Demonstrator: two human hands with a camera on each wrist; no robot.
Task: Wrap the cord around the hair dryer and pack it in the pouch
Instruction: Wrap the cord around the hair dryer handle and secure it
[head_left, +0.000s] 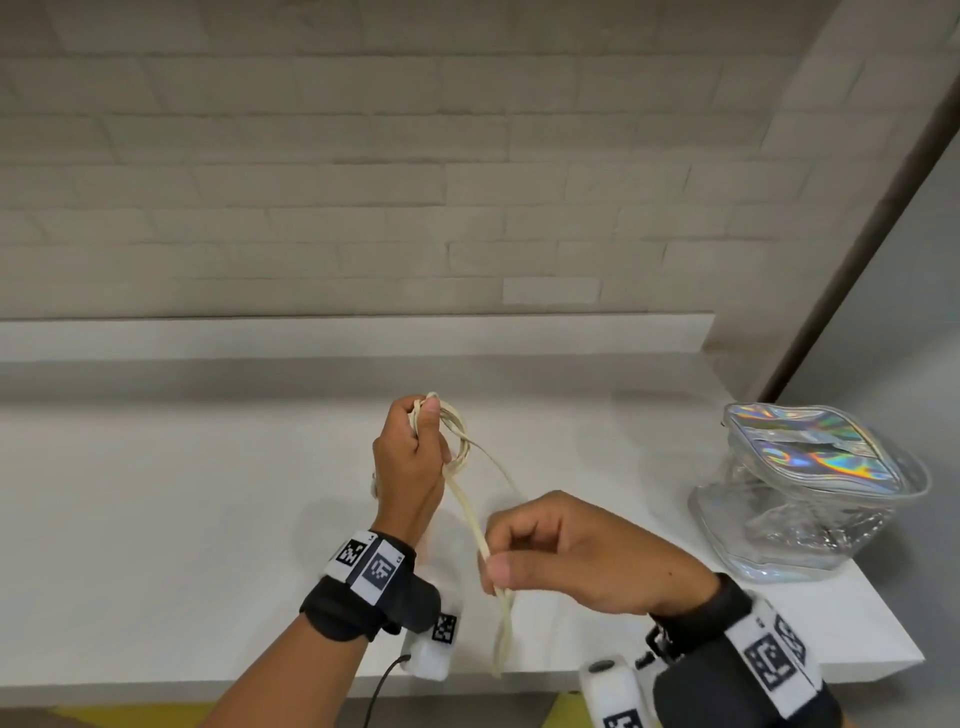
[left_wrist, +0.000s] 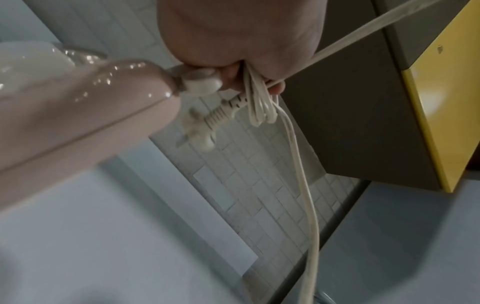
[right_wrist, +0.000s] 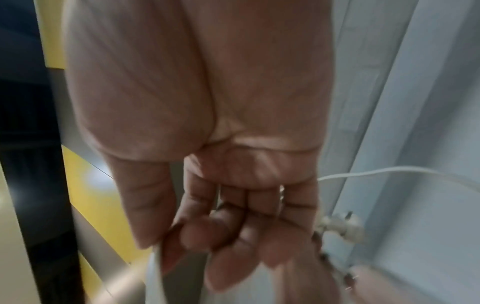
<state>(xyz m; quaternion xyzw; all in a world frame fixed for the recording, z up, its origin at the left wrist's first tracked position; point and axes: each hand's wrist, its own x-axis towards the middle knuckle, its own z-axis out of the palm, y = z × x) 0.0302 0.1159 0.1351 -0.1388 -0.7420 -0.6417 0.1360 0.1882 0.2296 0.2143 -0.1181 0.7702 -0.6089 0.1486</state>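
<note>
In the head view my left hand (head_left: 415, 447) is raised over the counter and grips several loops of the cream cord (head_left: 457, 441). The left wrist view shows the same fist (left_wrist: 233, 41) holding the loops (left_wrist: 259, 109), with the glossy pink hair dryer (left_wrist: 78, 119) and the plug (left_wrist: 200, 127) beside them. From the head the dryer is hidden behind that hand. My right hand (head_left: 519, 556), nearer me, pinches the loose cord strand (head_left: 475, 525) between thumb and fingers; the strand's tail hangs past the counter edge. The iridescent clear pouch (head_left: 810, 493) stands at the right.
A white counter (head_left: 182, 545) runs along a brick-patterned wall (head_left: 363, 182) with a low ledge. Its front edge is close to me, its right end lies just past the pouch. A dark post (head_left: 857, 234) rises at the right. Yellow floor shows below.
</note>
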